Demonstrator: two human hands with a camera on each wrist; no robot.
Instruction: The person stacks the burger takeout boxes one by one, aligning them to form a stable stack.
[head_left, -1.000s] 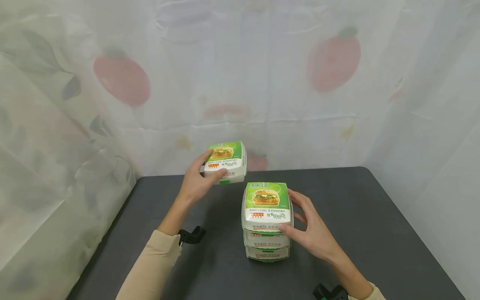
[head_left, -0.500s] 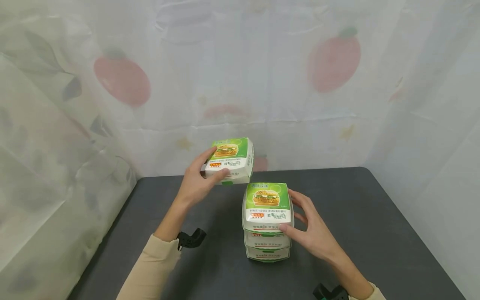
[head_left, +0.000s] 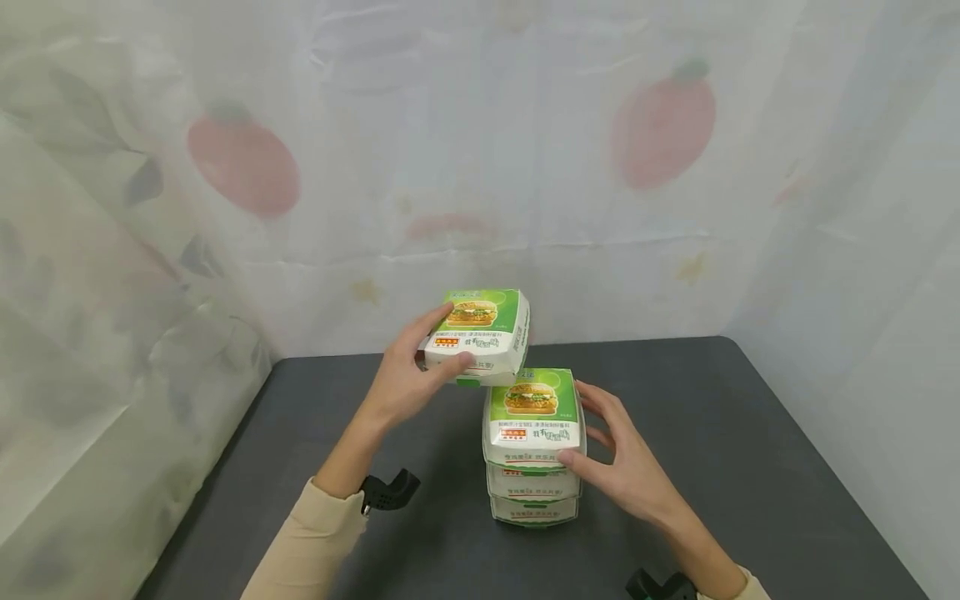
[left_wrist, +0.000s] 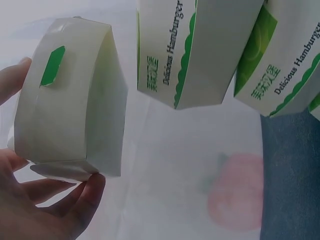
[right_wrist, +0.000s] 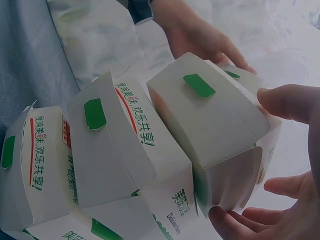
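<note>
My left hand (head_left: 405,379) grips a white and green hamburger box (head_left: 480,337) from its left side, thumb at the front. This box hangs tilted above the back left of a stack of three matching boxes. On the top box (head_left: 534,425), my right hand (head_left: 633,471) holds the right side, thumb at the front corner and fingers toward the back. Below it sit the middle box (head_left: 532,483) and the bottom box (head_left: 534,510). In the left wrist view, the held box's pale underside (left_wrist: 55,110) shows, apart from the stacked top box (left_wrist: 210,50).
The stack stands on a dark grey table (head_left: 720,417). A pale curtain (head_left: 480,167) with printed red fruit hangs behind the table's back edge, and sheeting (head_left: 97,333) closes the left side. Black wrist cameras (head_left: 390,490) are strapped to both wrists.
My left hand has carried its box to the right, rising slightly and then lowering, so it now overlaps the stack's back left corner in the head view. The right hand and the stack stay put.
</note>
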